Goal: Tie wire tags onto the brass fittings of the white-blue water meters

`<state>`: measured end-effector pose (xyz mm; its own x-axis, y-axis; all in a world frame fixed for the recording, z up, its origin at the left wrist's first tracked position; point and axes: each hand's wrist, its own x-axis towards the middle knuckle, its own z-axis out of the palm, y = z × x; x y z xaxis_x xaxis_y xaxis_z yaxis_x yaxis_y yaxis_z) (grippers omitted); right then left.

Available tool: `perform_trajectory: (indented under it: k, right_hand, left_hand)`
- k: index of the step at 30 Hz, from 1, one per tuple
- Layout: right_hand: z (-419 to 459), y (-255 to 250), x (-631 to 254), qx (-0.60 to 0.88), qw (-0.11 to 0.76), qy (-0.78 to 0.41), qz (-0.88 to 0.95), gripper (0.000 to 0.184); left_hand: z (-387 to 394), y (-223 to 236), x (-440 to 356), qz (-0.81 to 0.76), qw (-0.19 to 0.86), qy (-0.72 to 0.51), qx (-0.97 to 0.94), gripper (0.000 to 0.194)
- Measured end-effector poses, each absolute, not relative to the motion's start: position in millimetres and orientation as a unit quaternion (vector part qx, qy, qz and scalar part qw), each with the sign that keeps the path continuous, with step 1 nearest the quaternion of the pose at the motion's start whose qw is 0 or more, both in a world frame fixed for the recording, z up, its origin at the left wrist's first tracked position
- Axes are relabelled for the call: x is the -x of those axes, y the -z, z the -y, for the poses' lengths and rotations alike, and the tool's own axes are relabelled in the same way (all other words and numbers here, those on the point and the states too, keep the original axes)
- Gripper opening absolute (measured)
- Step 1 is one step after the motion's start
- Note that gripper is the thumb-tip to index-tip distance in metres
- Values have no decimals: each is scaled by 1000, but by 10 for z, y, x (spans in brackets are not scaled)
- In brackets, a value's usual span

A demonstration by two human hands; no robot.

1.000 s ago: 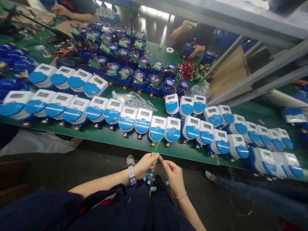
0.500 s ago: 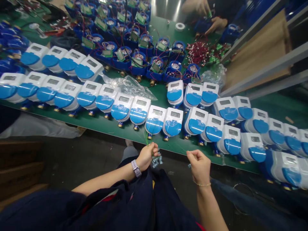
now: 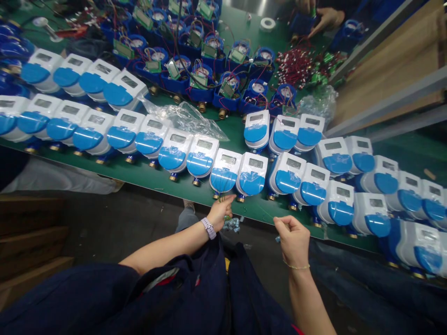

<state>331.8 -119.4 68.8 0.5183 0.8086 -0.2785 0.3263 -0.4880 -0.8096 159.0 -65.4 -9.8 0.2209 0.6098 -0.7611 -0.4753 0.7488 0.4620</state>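
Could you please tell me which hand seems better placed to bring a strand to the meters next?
Probably the right hand: it pinches one thin green strand, while the left hand holds the blue-tagged bundle.

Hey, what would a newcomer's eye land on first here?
Probably the rounded white meters with bright blue covers, lined up along the green table's near edge. Behind them sit open blue housings with exposed circuit boards; tangled red wires lie right of that cluster.

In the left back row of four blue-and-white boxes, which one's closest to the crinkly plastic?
The rightmost box of the four: it's right beside the clear plastic, while the other three are farther left.
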Motion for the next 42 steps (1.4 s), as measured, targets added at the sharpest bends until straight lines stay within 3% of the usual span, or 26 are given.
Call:
perform_trajectory:
  k: [8, 17, 30, 35, 38, 42]
  right_hand:
    - [1080, -527, -3302, 789, 335, -363, 365, 29]
    - [781, -35, -3086, 739, 351, -457, 350, 34]
    - [827, -22, -3184, 699, 338, -552, 304, 30]
    - [1029, -64, -3319, 635, 285, -598, 397, 22]
    - [1193, -75, -3289, 609, 276, -670, 323, 23]
    - [1350, -68, -3187, 591, 297, -719, 216, 30]
  left_hand:
    - [577, 219, -1692, -536, 754, -356, -131, 38]
    - [482, 322, -1773, -585, 706, -297, -268, 19]
    - [453, 374, -1815, -568, 710, -317, -270, 18]
    - [519, 234, -1596, -551, 779, -216, -205, 27]
    - [600, 166, -1454, -499, 842, -127, -160, 34]
    - [688, 100, -1386, -480, 845, -100, -212, 36]
